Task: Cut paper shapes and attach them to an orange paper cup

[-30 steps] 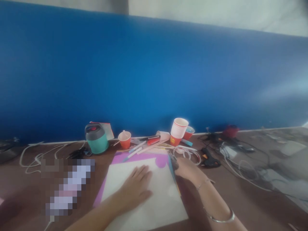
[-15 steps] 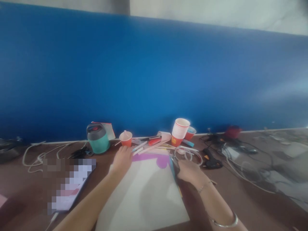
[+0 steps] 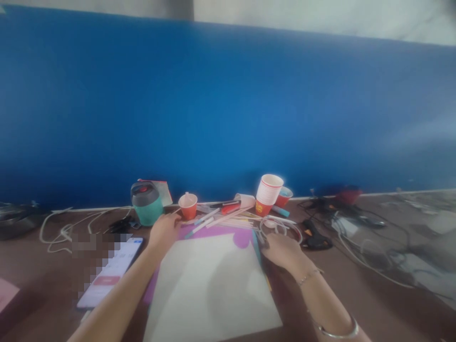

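A large white sheet lies on purple paper on the brown table. My left hand is by the sheet's upper left corner, just left of a red and white paper cup; its fingers are blurred. My right hand rests beyond the upper right corner, at the edge of the blue paper and near a coil of pale cord; its fingertips are smeared. Pens and thin sticks lie in a heap between the hands, behind the sheet.
A teal flask and a phone are on the left. Stacked paper cups stand at the back. A black glue gun and tangled cables lie to the right. A blue panel rises behind.
My left hand has moved left, away from the pens and cup. More purple paper shows beside the sheet, and a pen with a teal tip is uncovered. My right hand has barely moved.
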`<state>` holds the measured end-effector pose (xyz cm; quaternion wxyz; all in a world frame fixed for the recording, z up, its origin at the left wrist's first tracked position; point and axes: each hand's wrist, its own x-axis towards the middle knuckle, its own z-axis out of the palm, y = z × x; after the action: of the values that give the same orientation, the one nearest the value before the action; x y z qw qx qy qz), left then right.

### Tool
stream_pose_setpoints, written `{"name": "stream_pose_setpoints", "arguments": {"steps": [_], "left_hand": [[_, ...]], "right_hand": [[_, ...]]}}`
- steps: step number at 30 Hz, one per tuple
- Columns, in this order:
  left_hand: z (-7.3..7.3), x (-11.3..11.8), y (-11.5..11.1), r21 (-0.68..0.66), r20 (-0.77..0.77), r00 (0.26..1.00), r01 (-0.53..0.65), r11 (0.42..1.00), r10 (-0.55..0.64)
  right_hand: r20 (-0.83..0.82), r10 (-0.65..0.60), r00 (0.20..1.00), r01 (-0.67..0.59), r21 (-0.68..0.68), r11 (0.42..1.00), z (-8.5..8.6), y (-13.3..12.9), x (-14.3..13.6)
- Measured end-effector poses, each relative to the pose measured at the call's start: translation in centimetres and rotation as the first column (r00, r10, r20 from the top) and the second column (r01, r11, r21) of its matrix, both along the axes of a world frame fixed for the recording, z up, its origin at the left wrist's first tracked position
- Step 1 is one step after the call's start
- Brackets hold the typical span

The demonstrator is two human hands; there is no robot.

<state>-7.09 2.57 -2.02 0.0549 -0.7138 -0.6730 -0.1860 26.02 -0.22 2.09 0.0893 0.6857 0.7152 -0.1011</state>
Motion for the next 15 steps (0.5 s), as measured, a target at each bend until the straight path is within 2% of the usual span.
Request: {"name": "stream_pose_setpoints", "arguments": {"steps": [6, 10, 15], "left_hand": [[-0.9, 1.1, 0.3, 0.032, -0.122, 0.981, 0.154, 0.988, -0.149], [-1.1, 1.6, 0.2, 0.065, -0.241, 0.955, 0.192, 0.979, -0.171], [-1.4, 1.1, -1.2, 0.108, -0.347, 0.922, 0.222, 0.969, -0.172]], "right_hand": [[-0.001, 0.004, 1.000, -0.004, -0.016, 1.000, -0.3, 0.2, 0.1], [0.010, 0.003, 1.000, -0.003, -0.026, 1.000, -0.3, 0.2, 0.1], [0.007, 0.009, 1.000, -0.009, -0.009, 1.000, -0.4, 0.2, 0.1]]}}
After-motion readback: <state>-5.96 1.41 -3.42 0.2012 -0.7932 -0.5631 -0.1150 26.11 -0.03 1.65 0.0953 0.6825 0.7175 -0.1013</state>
